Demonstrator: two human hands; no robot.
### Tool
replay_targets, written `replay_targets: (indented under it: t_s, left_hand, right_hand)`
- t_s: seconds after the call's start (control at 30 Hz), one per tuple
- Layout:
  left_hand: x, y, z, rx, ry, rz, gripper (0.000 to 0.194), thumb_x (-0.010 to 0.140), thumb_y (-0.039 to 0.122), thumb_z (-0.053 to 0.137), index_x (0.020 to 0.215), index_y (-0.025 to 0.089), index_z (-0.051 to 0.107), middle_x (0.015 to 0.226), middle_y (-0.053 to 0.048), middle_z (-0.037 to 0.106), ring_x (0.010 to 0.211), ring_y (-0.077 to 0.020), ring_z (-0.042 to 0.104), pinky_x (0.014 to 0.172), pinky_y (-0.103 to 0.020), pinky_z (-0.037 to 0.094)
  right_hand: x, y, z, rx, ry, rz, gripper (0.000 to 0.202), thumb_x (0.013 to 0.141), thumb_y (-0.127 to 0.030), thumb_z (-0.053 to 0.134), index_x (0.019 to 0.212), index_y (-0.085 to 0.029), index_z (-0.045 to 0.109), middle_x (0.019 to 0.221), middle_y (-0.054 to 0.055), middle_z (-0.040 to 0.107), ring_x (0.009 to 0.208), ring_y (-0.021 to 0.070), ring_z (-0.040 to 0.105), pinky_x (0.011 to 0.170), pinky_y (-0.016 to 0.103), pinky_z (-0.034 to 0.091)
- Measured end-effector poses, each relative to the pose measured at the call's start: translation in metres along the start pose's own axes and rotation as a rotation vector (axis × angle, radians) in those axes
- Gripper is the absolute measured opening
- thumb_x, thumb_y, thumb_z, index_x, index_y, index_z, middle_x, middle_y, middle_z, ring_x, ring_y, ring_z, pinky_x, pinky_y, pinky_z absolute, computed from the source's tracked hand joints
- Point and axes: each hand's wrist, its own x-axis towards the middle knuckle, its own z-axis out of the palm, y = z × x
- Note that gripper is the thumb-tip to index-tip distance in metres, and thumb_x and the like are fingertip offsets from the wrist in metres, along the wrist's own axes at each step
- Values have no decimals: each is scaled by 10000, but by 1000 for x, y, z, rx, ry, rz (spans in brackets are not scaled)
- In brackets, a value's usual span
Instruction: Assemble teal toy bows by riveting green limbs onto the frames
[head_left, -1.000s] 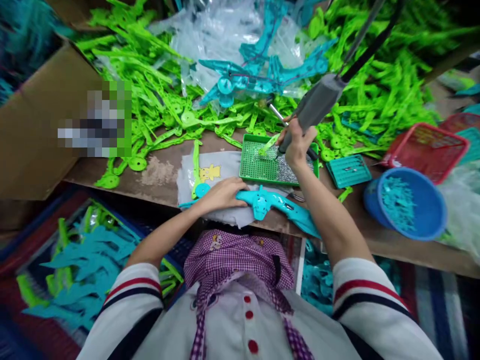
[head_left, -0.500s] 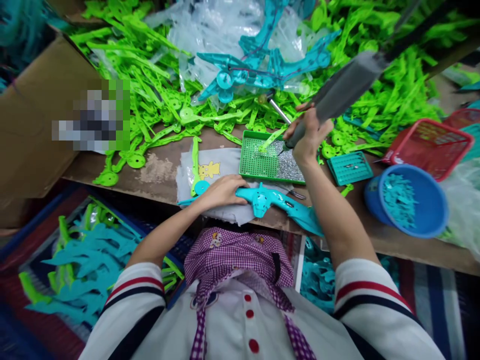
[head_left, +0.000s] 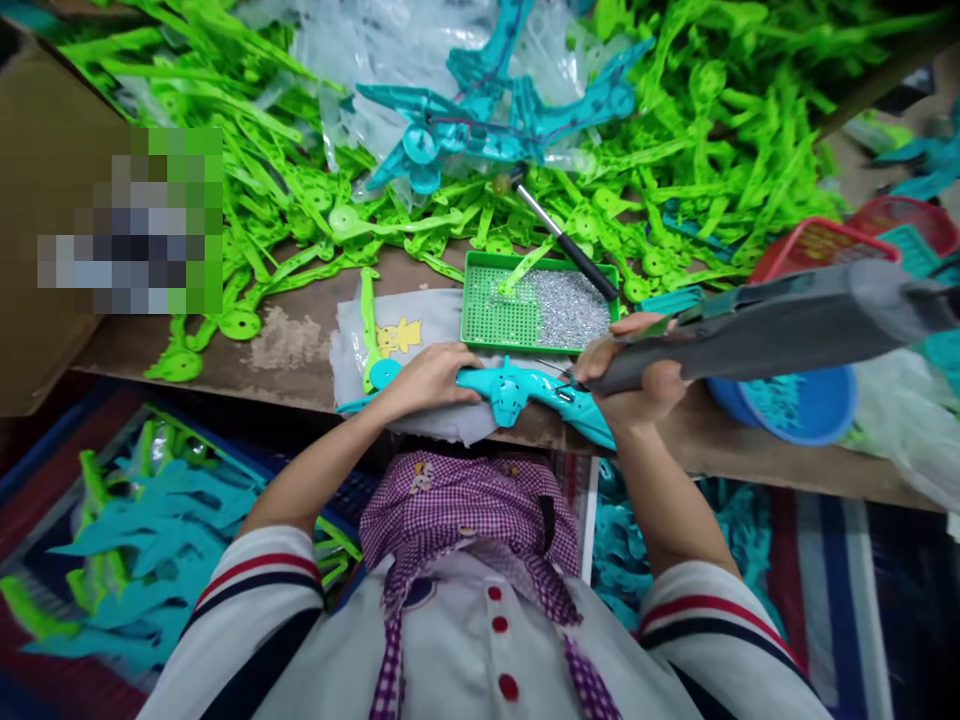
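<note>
A blue plastic toy part (head_left: 507, 392), long with a knobbed middle, lies along the front edge of the bench on a grey cloth. My left hand (head_left: 433, 378) is closed over its left portion and holds it down. In my right hand (head_left: 637, 385) is a grey electric screwdriver (head_left: 750, 325), tilted nearly level, its cable end off to the right. The thin bit points left, close above the right half of the blue part; whether it touches is unclear. Behind the part stands a green perforated tray (head_left: 477, 335) with many small silver screws (head_left: 574, 312).
A hammer (head_left: 562, 235) rests across the tray's rim. Green plastic parts (head_left: 300, 210) pile up behind, with blue assemblies (head_left: 480, 125) on top. A blue bucket (head_left: 832, 410) and red basket (head_left: 802, 245) stand right. A cardboard box (head_left: 60, 230) is left; a crate of parts (head_left: 165, 520) sits below.
My right hand has brought the screwdriver down from above the screw tray toward the blue part, swinging it from steep to nearly level. My left hand keeps its hold. The view has shifted slightly.
</note>
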Motion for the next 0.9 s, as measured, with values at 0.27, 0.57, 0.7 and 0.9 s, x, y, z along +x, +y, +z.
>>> replay_targets:
  t_s: [0.27, 0.57, 0.7, 0.9]
  left_hand:
    - [1, 1, 1, 7, -3, -26, 424, 756, 388, 832, 1128, 222, 715, 1046, -65, 717, 1000, -262, 662, 878, -400, 504]
    - [1, -3, 3, 17, 12, -12, 417, 757, 397, 824, 1124, 233, 715, 1039, -64, 718, 990, -264, 661, 867, -405, 504]
    - [1, -3, 3, 13, 15, -6, 406, 762, 393, 820, 1117, 227, 714, 1046, -64, 723, 993, -261, 665, 867, -398, 504]
    - [1, -1, 2, 16, -4, -17, 401, 760, 374, 822, 1111, 213, 716, 1037, -72, 727, 993, -264, 667, 871, -401, 506]
  right_hand:
    - [-5, 17, -3, 2, -15, 76, 438, 745, -692, 682, 938, -300, 658, 480, -62, 526, 368, 151, 501, 350, 302, 365]
    - [-5, 24, -1, -25, 8, 177, 515, 658, -728, 716, 873, -269, 627, 464, -70, 521, 358, 129, 496, 351, 274, 387]
    - [-7, 29, 0, 12, -11, 187, 510, 637, -713, 746, 834, -261, 613, 445, -79, 505, 351, 121, 487, 346, 260, 388]
    - [-8, 30, 0, 46, -22, 181, 477, 654, -666, 765, 736, -254, 540, 445, -79, 527, 357, 113, 504, 362, 239, 405]
